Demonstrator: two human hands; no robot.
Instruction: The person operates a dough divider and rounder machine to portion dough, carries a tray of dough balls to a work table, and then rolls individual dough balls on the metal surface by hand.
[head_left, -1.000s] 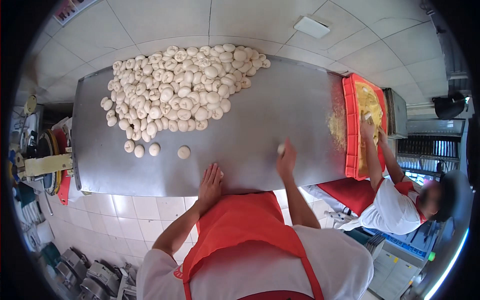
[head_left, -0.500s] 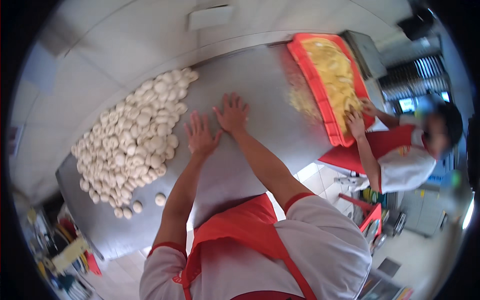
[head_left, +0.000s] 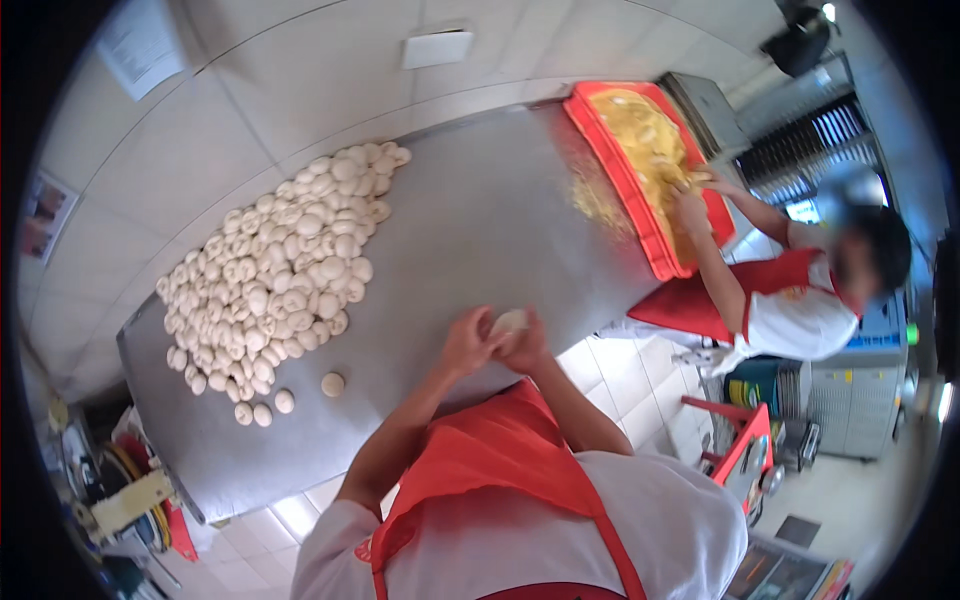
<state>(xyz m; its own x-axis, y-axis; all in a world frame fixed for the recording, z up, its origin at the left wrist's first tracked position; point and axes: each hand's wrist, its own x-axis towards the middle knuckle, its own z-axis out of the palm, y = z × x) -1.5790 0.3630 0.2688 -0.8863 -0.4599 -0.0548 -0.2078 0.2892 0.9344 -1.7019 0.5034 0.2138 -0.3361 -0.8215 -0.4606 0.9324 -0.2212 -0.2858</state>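
Close in front of my apron, at the table's near edge, my left hand (head_left: 468,342) and my right hand (head_left: 529,347) are together. Between them is a small pale piece of dough (head_left: 511,321), pinched by the fingers of both hands and partly hidden by them. To the left, a large pile of whitish dough balls (head_left: 290,265) covers the metal table (head_left: 470,220). Several balls lie loose at the pile's near side, and one dough ball (head_left: 333,384) sits apart, nearest to my left forearm.
At the far right of the table stands a red tray (head_left: 622,170) of yellow crumbly stuff, with yellow crumbs (head_left: 597,205) spilled beside it. A co-worker in a red apron (head_left: 690,295) has both hands in the tray. A tiled wall (head_left: 330,70) runs along the table's back.
My hands were spread flat over the middle of the table; now they are drawn back toward me, closed together on a piece of dough. The co-worker's hands have shifted within the tray.
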